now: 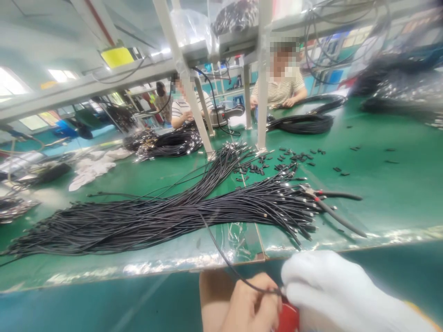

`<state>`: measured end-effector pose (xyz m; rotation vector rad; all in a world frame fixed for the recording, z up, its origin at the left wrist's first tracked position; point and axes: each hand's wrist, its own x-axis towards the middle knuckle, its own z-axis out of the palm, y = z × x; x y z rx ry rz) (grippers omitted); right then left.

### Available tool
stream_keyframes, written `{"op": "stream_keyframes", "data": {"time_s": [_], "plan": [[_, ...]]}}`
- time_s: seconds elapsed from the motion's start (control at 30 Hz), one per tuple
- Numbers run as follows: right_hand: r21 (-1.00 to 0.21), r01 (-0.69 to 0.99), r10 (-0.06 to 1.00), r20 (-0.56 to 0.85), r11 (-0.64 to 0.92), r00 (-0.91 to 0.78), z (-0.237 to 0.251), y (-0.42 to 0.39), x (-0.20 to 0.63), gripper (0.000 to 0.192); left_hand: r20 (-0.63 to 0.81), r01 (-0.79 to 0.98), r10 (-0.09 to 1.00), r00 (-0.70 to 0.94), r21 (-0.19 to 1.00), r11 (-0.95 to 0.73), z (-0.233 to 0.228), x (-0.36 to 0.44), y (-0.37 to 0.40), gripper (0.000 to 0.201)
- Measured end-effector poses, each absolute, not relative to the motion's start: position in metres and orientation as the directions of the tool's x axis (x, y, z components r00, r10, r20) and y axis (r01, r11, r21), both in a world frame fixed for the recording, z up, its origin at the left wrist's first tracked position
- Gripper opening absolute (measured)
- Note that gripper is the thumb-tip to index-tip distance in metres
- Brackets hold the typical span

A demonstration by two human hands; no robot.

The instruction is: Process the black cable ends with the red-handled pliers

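Note:
A single black cable [226, 263] runs down off the front edge of the table to my hands. My bare left hand [254, 302] pinches it between thumb and fingers close to its end. Right beside it, my right hand [325, 286] in a white glove is closed around the cable's end, which is hidden by the glove. A red object [288, 318] shows just below both hands; its kind I cannot make out. Above them on the table lies a long bundle of black cables [166, 221] with metal tips at the right. Cutting pliers [320, 196] with dark handles rest open against those tips.
Small black pieces [256, 168] are scattered on the green table [387, 198] behind the bundle. Coiled cables [304, 123] lie farther back. Metal posts [263, 92] hold up a shelf. Co-workers [278, 83] sit across the table. A white cloth [93, 168] lies at the left.

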<state>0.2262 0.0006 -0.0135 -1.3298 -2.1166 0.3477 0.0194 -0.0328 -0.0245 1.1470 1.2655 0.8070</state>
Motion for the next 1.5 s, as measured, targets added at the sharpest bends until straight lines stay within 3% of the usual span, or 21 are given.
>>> {"op": "stream_keyframes", "data": {"time_s": [0.07, 0.2, 0.33, 0.43, 0.5, 0.57, 0.63, 0.77, 0.93, 1.03, 1.17, 1.3, 1.5], "plan": [[-0.458, 0.739, 0.844, 0.457, 0.494, -0.282, -0.008, 0.002, 0.224, 0.017, -0.227, 0.148, 0.973, 0.048, 0.965, 0.218, -0.021, 0.034, -0.03, 0.02], [-0.276, 0.799, 0.707, 0.664, 0.535, -0.244, -0.002, -0.008, 0.212, 0.029, 0.087, 0.256, 0.996, -0.023, 0.963, -0.078, -0.022, 0.063, -0.023, 0.023], [-0.195, 0.854, 0.678, 0.7, 0.483, -0.224, -0.004, -0.014, 0.192, 0.028, 0.276, 0.398, 0.961, -0.027, 0.885, -0.243, -0.036, 0.074, -0.019, 0.025], [-0.173, 0.884, 0.667, 0.721, 0.434, -0.187, -0.006, -0.012, 0.185, 0.031, 0.299, 0.431, 0.953, -0.054, 0.868, -0.247, -0.048, 0.074, -0.018, 0.027], [-0.247, 0.871, 0.694, 0.706, 0.424, -0.138, -0.008, -0.011, 0.184, 0.031, 0.228, 0.426, 0.97, -0.088, 0.889, -0.17, -0.052, 0.073, -0.018, 0.029], [-0.415, 0.813, 0.786, 0.614, 0.408, -0.081, -0.009, -0.009, 0.186, 0.028, 0.18, 0.415, 0.979, -0.099, 0.901, -0.124, -0.054, 0.073, -0.018, 0.032], [-0.556, 0.731, 0.864, 0.495, 0.396, -0.092, -0.009, -0.007, 0.188, 0.02, 0.215, 0.4, 0.971, -0.103, 0.903, -0.158, -0.054, 0.074, -0.019, 0.028], [-0.661, 0.639, 0.906, 0.397, 0.394, -0.147, -0.01, -0.003, 0.19, 0.01, 0.336, 0.417, 0.935, -0.116, 0.871, -0.261, -0.053, 0.076, -0.021, 0.017], [-0.792, 0.559, 0.96, 0.279, 0.248, -0.03, -0.025, -0.004, 0.191, 0.03, 0.084, 0.318, 0.994, -0.067, 0.946, -0.059, -0.042, 0.072, -0.018, 0.032], [-0.91, 0.407, 0.992, 0.113, 0.084, 0.048, -0.038, -0.005, 0.2, 0.033, 0.001, 0.217, 1.0, -0.026, 0.976, 0.005, -0.031, 0.066, -0.016, 0.028], [-0.987, 0.117, 0.994, -0.113, -0.112, -0.007, -0.04, -0.002, 0.198, 0.029, -0.113, 0.146, 0.994, -0.01, 0.983, 0.113, -0.026, 0.062, -0.015, 0.027], [-0.954, -0.271, 0.992, -0.127, -0.129, -0.024, -0.027, 0.01, 0.188, 0.028, -0.145, 0.075, 0.986, -0.077, 0.986, 0.151, -0.025, 0.059, -0.018, 0.027], [-0.875, -0.474, 0.983, -0.16, -0.099, 0.09, -0.011, 0.045, 0.219, 0.029, -0.31, -0.175, 0.901, -0.303, 0.948, 0.267, -0.031, 0.05, -0.033, 0.039]]}}
